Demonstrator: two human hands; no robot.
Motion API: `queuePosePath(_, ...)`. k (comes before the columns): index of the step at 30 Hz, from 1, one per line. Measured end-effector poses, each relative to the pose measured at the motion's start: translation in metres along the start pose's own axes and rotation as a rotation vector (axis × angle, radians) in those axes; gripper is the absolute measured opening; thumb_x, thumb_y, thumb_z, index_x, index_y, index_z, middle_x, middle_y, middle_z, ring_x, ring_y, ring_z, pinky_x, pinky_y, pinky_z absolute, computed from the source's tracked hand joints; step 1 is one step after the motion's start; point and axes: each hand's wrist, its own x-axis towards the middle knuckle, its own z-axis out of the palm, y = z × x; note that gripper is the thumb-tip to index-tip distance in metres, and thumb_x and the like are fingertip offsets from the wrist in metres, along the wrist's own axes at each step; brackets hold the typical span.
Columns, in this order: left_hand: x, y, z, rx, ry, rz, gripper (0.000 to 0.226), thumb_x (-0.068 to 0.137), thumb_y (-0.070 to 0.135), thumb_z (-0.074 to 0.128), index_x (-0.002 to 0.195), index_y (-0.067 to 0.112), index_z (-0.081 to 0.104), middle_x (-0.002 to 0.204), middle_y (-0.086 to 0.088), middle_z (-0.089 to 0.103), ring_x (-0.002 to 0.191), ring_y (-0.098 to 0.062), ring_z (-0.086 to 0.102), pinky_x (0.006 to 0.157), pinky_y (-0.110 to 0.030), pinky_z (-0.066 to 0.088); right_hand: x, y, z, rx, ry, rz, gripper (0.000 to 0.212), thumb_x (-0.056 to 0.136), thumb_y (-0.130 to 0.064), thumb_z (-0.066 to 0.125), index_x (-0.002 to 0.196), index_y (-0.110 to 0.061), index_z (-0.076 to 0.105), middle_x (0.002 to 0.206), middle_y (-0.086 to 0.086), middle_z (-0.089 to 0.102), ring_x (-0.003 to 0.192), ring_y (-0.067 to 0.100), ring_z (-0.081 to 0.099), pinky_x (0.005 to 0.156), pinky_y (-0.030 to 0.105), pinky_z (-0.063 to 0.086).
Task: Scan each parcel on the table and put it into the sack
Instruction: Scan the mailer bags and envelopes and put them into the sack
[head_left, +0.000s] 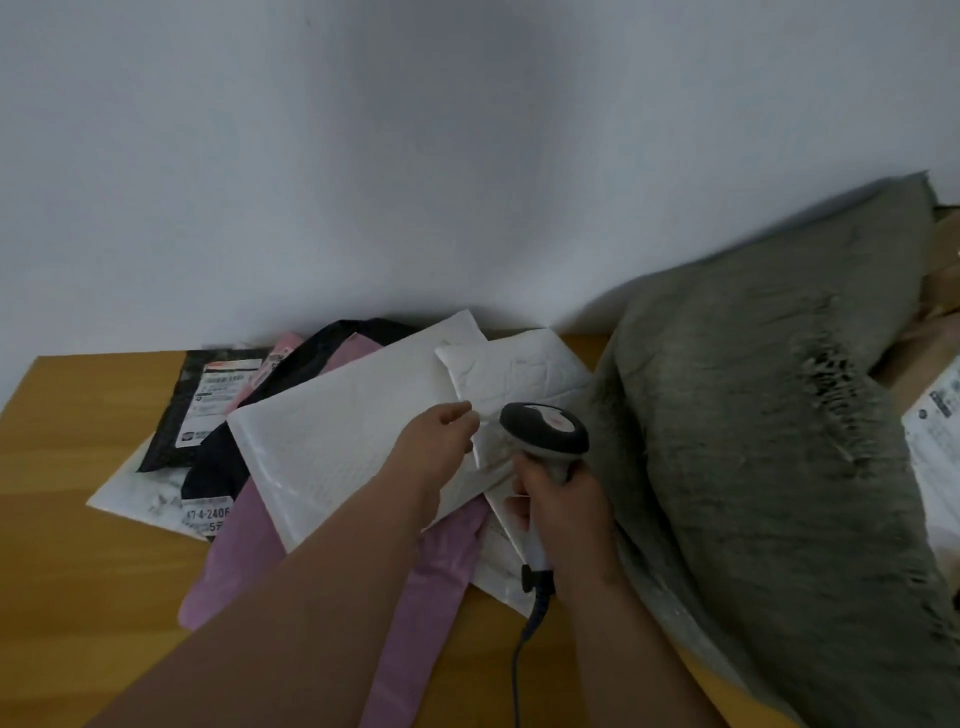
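the left hand (441, 431) pinches the near edge of a small white parcel (511, 376) that lies on the pile, its long axis running left to right. the right hand (558, 499) grips the scanner (545, 428), head pointing to the far left. the grey sack (769, 415) lies just right; bare table (78, 415) remains at the left.

White padded parcel (332, 447), pink bag (441, 577), grey-green sack (753, 415) (frayed).

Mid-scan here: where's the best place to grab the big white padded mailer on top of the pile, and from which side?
Take the big white padded mailer by its right edge, from the right. That edge overhangs the pink bag, where the left hand already is. Its other edges lie flat on the pile.
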Motion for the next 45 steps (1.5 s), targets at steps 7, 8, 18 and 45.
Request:
queuePosePath(7, 0.015, 0.012, 0.015, -0.367, -0.087, -0.182, 0.019, 0.099, 0.011, 0.051, 0.114, 0.011, 0.062, 0.106, -0.005, 0.06, 0.095, -0.02, 0.063, 0.075, -0.03, 0.053, 0.005, 0.006, -0.003, -0.007, 0.042, 0.006, 0.026, 0.089, -0.021, 0.072, 0.105, -0.001, 0.068, 0.089, 0.007, 0.071, 0.06, -0.003, 0.062, 0.045, 0.005, 0.039)
queuePosePath(8, 0.015, 0.013, 0.014, -0.401, -0.076, -0.176, 0.013, 0.098, 0.007, 0.051, 0.102, 0.011, 0.063, 0.103, -0.007, 0.06, 0.093, -0.019, 0.061, 0.077, -0.031, 0.053, 0.006, 0.006, -0.003, -0.013, 0.042, 0.003, 0.026, 0.088, -0.022, 0.072, 0.103, -0.001, 0.068, 0.086, 0.007, 0.07, 0.057, -0.004, 0.061, 0.045, 0.005, 0.039)
queuePosePath(18, 0.006, 0.008, -0.034, -0.379, 0.415, 0.193, 0.023, 0.09, 0.037, 0.062, 0.079, 0.019, 0.07, 0.087, -0.007, 0.072, 0.091, -0.025, 0.068, 0.09, -0.041, 0.055, -0.009, -0.009, 0.013, 0.12, 0.06, -0.079, 0.015, 0.087, -0.014, 0.071, 0.093, -0.001, 0.066, 0.078, 0.008, 0.068, 0.07, 0.016, 0.065, 0.054, 0.015, 0.048)
queuePosePath(45, -0.118, -0.127, -0.134, -0.346, 0.164, -0.051, 0.017, 0.096, 0.014, 0.058, 0.112, 0.019, 0.06, 0.099, -0.007, 0.064, 0.09, -0.027, 0.064, 0.068, -0.035, 0.056, -0.156, 0.051, 0.072, 0.013, 0.087, 0.108, 0.044, 0.087, -0.046, 0.068, 0.118, -0.015, 0.063, 0.103, 0.003, 0.072, 0.094, 0.022, 0.069, 0.087, 0.046, 0.058)
